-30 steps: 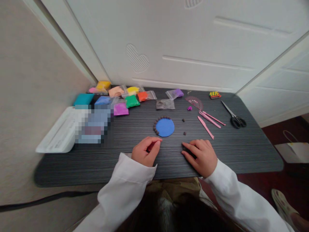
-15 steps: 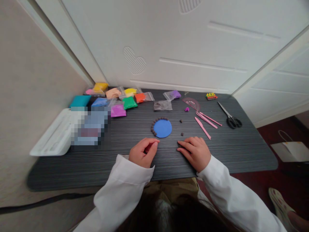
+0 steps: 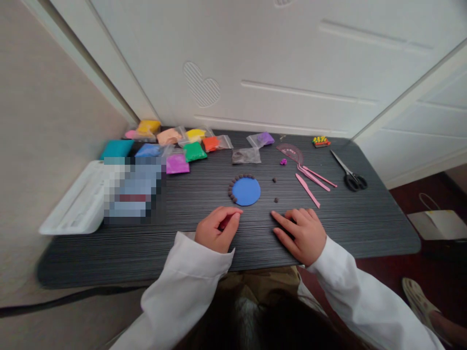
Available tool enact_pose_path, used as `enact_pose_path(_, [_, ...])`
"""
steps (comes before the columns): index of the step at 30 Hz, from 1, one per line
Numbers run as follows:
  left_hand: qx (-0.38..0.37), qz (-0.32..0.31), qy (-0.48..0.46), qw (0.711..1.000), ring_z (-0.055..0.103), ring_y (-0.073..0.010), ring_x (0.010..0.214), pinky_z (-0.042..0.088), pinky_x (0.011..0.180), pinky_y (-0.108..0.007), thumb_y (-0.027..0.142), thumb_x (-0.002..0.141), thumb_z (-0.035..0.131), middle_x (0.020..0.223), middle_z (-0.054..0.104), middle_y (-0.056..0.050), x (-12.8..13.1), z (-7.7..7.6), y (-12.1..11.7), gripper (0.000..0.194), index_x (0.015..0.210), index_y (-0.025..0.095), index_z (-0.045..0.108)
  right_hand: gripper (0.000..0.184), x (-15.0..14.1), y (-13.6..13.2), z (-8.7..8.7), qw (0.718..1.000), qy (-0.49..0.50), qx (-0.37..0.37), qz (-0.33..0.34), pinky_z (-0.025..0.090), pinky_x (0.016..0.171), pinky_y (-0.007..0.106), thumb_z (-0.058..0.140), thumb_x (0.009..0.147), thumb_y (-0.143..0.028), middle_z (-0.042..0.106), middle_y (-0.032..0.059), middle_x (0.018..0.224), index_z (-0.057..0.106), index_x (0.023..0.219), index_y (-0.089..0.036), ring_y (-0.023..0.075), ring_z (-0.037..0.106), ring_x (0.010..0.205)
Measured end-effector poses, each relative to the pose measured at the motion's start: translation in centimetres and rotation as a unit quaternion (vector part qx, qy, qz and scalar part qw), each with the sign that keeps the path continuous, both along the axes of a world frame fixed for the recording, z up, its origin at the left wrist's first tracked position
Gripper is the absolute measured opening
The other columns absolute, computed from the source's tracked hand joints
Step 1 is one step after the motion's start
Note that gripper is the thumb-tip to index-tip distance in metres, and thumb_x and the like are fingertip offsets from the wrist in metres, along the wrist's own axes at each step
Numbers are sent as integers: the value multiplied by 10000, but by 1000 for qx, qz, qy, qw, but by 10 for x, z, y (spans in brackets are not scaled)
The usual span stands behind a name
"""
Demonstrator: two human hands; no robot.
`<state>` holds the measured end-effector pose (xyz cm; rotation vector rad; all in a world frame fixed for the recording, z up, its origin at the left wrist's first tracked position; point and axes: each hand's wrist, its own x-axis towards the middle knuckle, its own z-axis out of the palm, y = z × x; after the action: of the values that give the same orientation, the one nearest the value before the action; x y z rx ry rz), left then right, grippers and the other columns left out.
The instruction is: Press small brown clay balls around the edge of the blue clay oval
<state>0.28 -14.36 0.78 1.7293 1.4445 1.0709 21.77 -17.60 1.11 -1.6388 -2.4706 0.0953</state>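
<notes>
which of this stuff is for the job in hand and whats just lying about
Apparently in use:
- blue disc
- dark lumps along its edge
- two loose dark lumps

Apparently just lying about:
- scissors
- protractor
- white tray
- green packet

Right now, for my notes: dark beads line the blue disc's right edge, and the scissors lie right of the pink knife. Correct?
Not quite: the head view shows the dark beads along the left and far edges of the blue disc, not the right. The scissors do lie right of the pink knife.
</notes>
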Motion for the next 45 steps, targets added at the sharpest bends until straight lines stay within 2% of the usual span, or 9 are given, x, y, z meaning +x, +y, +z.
enact_pose_path(5, [5,-6,-2,1000,500,-96,595,377,561,-212,260,737,493,666,579,2,0,-1,0,149,769,183,616,352,-1,0,0,1000,-5,-3,23,261,674,332,396,805,-389,530,25,844,466,1146,-333,161,415,745])
enact_pose_path(10, [5,-6,2,1000,479,-87,559,361,538,-210,254,740,488,640,562,7,1,0,0,152,769,178,616,392,-1,1,-1,1000,3,12,-13,271,677,331,400,801,-391,521,54,864,469,1162,-253,171,410,764])
enact_pose_path(15, [2,0,8,1000,492,-91,576,367,546,-210,256,738,488,663,584,5,2,2,-1,154,762,183,622,345,-4,3,0,1000,-1,18,21,269,676,329,419,792,-396,511,40,866,494,1121,-326,167,411,761])
enact_pose_path(20, [6,4,15,1000,507,-100,598,370,555,-213,260,735,493,675,597,0,2,2,-1,152,757,182,621,367,-5,5,0,999,8,30,-9,279,689,332,414,797,-376,509,67,887,512,1121,-235,174,418,781])
enact_pose_path(24, [2,5,13,1000,513,-103,607,378,565,-213,264,736,489,673,598,0,2,1,-1,155,753,183,619,340,-3,4,-2,999,22,34,5,283,682,326,434,791,-353,514,57,863,526,1101,-251,166,426,765])
enact_pose_path(31, [2,-2,13,1000,505,-101,598,369,566,-215,264,735,495,674,589,-5,2,-1,0,158,759,171,620,363,-1,5,-6,998,46,33,-14,295,689,328,441,785,-350,515,60,891,503,1125,-238,175,435,796])
enact_pose_path(38, [5,2,11,1000,521,-108,627,376,572,-214,265,733,495,692,603,-6,2,0,0,155,751,176,621,311,-1,4,-3,998,42,44,15,266,676,323,446,789,-320,518,45,859,531,1087,-294,163,436,778])
enact_pose_path(42, [5,6,11,1000,523,-109,622,380,571,-217,271,730,497,686,606,-8,3,0,0,158,749,177,623,307,-1,3,-3,998,43,48,-12,269,683,326,442,789,-324,530,54,873,548,1064,-237,167,439,787])
enact_pose_path(45, [5,6,8,1000,516,-105,603,381,567,-216,268,730,496,678,604,-7,3,0,0,157,747,177,623,273,-2,2,-2,998,46,52,-3,269,680,324,445,787,-323,533,49,857,580,1008,-239,158,440,765])
